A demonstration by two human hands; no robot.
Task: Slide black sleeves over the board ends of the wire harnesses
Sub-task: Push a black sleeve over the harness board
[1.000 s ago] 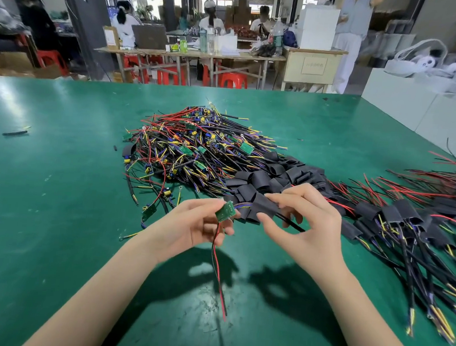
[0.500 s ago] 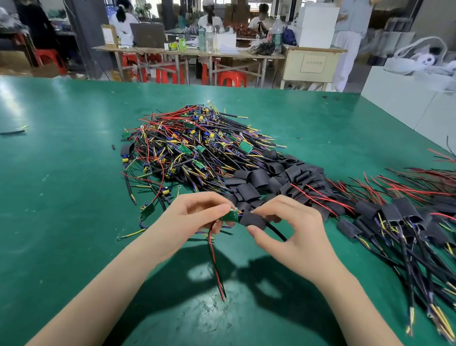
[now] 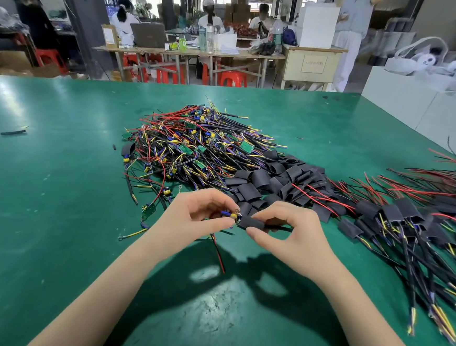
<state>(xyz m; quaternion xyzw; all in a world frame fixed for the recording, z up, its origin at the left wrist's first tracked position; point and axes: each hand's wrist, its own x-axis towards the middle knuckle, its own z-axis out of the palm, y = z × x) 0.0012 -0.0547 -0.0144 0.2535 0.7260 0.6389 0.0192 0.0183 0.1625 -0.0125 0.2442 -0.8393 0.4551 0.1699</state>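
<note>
My left hand (image 3: 190, 216) pinches the small board end (image 3: 230, 215) of one wire harness, whose red and black wires hang down toward the table. My right hand (image 3: 287, 232) pinches a black sleeve (image 3: 251, 223) that sits partly over that board end. Behind my hands lies a heap of bare harnesses (image 3: 193, 148) with green boards and coloured wires. A pile of loose black sleeves (image 3: 278, 181) lies just past my fingers. Sleeved harnesses (image 3: 408, 222) spread out to the right.
The green table (image 3: 56, 186) carries a stray black tube piece (image 3: 13, 132) at far left. White boxes (image 3: 422, 111) stand at the right edge. People sit at tables with red stools at the back of the room.
My hands have closed together. The sleeve has slid leftward over the board, so the green board is now mostly hidden. The hanging wires have moved slightly with the hands.
</note>
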